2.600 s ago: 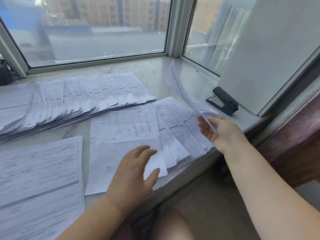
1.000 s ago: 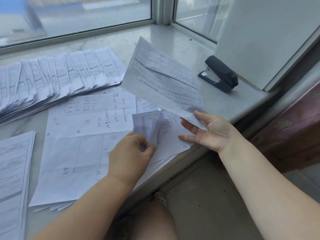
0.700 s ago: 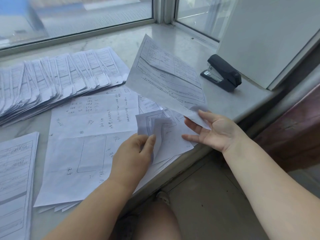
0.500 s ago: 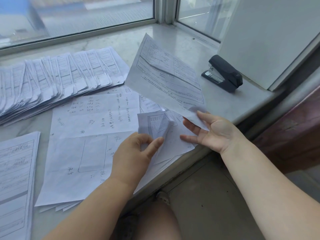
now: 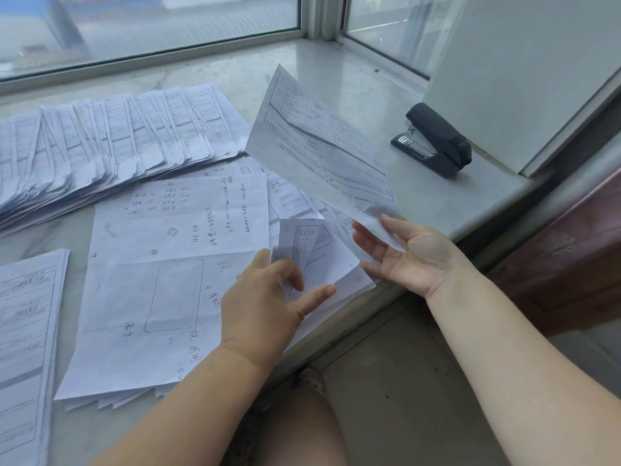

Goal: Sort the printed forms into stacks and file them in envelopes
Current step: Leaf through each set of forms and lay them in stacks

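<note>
1. Holding one printed form (image 5: 322, 153) by its lower corner, the right hand (image 5: 413, 255) lies palm up at centre right of the frame, thumb pinching the paper against the straight fingers; the sheet slants up and left, clear of the tabletop (image 5: 336, 75).
2. The left hand (image 5: 265, 307) at lower centre pinches up the curled corner of a small form (image 5: 316, 253), thumb stretched out under its lower edge.
3. That form belongs to a loose pile (image 5: 295, 200) at frame centre whose right corner overhangs the tabletop's front edge.
4. Two handwritten sheets (image 5: 161, 264) cover the left of that pile, and the lower one reaches the front edge.
5. A fanned stack of forms (image 5: 111, 142) fills the upper left, its near edge just beside the handwritten sheets.
6. Another neat stack (image 5: 27, 331) sits at the left border, cut off by the frame.
7. A black stapler (image 5: 433, 139) rests at upper right, close to a white panel (image 5: 524, 72), well apart from the papers.
8. Bare stone lies open between the raised form and the stapler, and along the window frame (image 5: 322, 15) at the top.
</note>
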### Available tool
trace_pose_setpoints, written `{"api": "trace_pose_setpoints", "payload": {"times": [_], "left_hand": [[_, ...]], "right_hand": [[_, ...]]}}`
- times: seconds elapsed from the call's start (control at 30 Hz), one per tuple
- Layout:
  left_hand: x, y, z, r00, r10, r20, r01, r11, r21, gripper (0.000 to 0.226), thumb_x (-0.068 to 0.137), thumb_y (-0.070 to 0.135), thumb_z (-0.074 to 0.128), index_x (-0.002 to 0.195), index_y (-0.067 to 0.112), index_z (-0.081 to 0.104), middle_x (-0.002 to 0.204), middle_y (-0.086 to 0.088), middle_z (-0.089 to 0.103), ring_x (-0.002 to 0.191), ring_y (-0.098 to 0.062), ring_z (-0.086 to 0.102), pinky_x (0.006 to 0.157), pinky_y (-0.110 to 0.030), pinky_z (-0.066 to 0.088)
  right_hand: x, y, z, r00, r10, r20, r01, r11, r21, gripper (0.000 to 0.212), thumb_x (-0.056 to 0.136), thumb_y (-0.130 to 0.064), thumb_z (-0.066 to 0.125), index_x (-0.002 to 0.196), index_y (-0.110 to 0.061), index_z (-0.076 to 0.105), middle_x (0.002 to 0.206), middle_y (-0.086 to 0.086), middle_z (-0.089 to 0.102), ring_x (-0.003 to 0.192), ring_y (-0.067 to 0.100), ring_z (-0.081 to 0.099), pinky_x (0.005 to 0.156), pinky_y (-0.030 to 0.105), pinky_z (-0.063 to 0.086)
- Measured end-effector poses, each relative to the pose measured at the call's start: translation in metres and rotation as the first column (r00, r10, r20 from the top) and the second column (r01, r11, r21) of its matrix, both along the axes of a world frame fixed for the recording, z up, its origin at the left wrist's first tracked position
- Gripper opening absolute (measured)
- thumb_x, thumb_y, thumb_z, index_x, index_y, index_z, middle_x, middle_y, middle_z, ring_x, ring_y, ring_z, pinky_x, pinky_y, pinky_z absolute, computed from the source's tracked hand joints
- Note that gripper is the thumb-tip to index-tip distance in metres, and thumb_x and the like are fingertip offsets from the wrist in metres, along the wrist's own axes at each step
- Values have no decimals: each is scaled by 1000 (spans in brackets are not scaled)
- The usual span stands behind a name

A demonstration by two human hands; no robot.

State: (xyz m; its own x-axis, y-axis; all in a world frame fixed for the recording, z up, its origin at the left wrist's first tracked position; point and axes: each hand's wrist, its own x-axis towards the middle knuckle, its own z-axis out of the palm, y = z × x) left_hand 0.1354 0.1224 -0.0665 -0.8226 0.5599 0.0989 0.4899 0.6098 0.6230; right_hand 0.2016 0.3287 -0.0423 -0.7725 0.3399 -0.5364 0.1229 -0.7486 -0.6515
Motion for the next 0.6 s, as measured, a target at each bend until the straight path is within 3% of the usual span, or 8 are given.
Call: {"api": "trace_pose_setpoints", "payload": {"times": [0.07,0.17,0.23,0.3,0.37,0.43,0.53,0.6], "left_hand": [[1,0,-1,1000,3,-16,-3,1000,6,39,70,70,58,71,31,56,82,13,47,76,-7,50,59,-27,39],[5,-3,-1,992,16,-128,-9,998,54,12,85,35,59,95,30,56,78,13,47,74,-19,53,57,-28,34],[7,-5,-2,987,11,-158,7,994,111,51,85,13,57,131,32,42,79,16,49,63,-19,46,55,-26,32],[6,-7,1,975,-40,-218,71,988,136,81,83,0,55,146,38,20,97,6,59,62,-18,46,51,-27,34],[8,-7,4,953,-105,-285,142,984,111,79,84,7,51,146,42,16,122,-1,57,82,-23,59,51,-29,42],[12,-7,6,949,-113,-293,138,988,66,76,86,33,54,148,41,12,141,-1,48,110,-23,57,67,-33,51],[18,-3,1,967,-124,-223,124,992,-13,96,75,44,69,151,27,14,144,3,45,114,-17,48,79,-29,45],[19,-1,-1,978,-108,-180,100,994,-52,76,81,34,66,147,17,31,136,1,52,114,-20,52,79,-30,45]], "right_hand": [[0,0,0,1000,-2,-4,1,1000,-12,30,95,-14,53,125,-15,60,109,12,65,91,25,66,60,48,58],[0,0,1,1000,-1,-4,1,1000,-25,28,94,-13,55,122,-15,61,108,13,66,90,26,67,62,49,58],[0,0,2,1000,0,0,0,1000,-20,30,93,-13,56,123,-14,61,107,13,66,89,26,68,61,50,58],[-1,0,3,1000,6,-7,-6,1000,-18,30,92,-13,56,123,-13,60,106,13,66,89,26,67,61,50,57],[-2,-1,4,999,22,-25,-23,1000,-18,30,89,-14,58,119,-15,61,105,12,67,89,25,67,61,48,57],[-6,-3,8,996,54,-76,-56,998,-29,34,81,-15,61,115,-15,61,100,12,70,88,24,68,65,48,58],[-16,-11,17,979,104,-174,-114,992,-49,27,79,-15,63,106,-11,63,101,15,70,90,26,68,72,55,56],[-23,-17,23,981,94,-169,-100,995,-26,14,86,-13,62,99,-11,67,105,16,68,91,27,68,76,61,55]]}}
